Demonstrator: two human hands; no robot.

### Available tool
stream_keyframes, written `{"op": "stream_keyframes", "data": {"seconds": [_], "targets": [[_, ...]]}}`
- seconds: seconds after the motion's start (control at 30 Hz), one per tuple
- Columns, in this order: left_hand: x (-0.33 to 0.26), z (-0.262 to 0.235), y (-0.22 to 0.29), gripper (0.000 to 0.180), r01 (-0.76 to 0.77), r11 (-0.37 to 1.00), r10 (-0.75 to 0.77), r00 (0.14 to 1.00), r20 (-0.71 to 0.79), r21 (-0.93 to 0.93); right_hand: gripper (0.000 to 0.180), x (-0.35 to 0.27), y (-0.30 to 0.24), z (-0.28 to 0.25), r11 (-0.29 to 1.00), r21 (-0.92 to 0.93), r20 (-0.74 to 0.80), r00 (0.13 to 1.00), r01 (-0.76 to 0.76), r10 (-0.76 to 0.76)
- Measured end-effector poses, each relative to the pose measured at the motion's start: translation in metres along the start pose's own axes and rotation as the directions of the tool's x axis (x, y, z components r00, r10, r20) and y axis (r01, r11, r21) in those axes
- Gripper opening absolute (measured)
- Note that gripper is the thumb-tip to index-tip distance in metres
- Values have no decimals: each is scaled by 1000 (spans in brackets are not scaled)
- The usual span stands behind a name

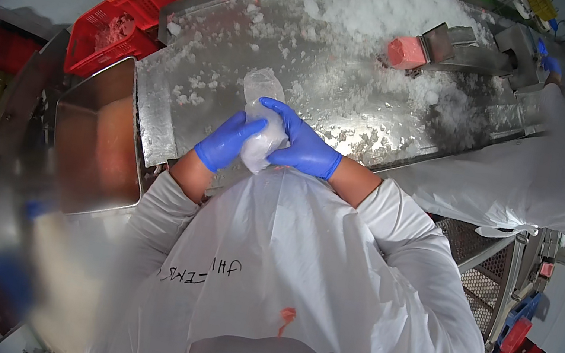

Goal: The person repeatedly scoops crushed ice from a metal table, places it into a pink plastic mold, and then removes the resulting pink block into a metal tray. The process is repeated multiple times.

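Both of my hands wear blue gloves and meet over the near edge of a steel table, in front of my white apron. Between them is a crumpled clear plastic bag, bunched up and whitish. From one side my left hand presses its fingers against the bag. My right hand curls around it from the other side. Whether anything is inside the bag, I cannot tell.
Crushed ice is strewn over the steel table. At the back right, a pink block sits at the end of a metal fixture. A co-worker's gloved hand is beside it. A steel tub and red crate stand left.
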State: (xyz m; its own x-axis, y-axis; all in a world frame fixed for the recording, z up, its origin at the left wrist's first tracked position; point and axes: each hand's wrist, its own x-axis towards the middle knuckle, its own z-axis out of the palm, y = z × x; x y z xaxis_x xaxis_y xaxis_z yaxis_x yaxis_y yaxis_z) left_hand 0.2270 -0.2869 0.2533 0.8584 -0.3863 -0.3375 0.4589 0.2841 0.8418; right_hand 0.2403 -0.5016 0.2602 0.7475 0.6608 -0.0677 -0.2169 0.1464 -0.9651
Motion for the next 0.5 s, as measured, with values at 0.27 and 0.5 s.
{"op": "stream_keyframes", "data": {"seconds": [0.27, 0.5], "targets": [[10, 18, -4, 52, -279, 92, 677, 722, 146, 956, 17, 1, -4, -21, 655, -736, -181, 882, 172, -435], [35, 11, -22, 49, -256, 548, 432, 902, -7, 796, 30, -18, -28, -45, 941, -190, -23, 960, -280, 280]]}}
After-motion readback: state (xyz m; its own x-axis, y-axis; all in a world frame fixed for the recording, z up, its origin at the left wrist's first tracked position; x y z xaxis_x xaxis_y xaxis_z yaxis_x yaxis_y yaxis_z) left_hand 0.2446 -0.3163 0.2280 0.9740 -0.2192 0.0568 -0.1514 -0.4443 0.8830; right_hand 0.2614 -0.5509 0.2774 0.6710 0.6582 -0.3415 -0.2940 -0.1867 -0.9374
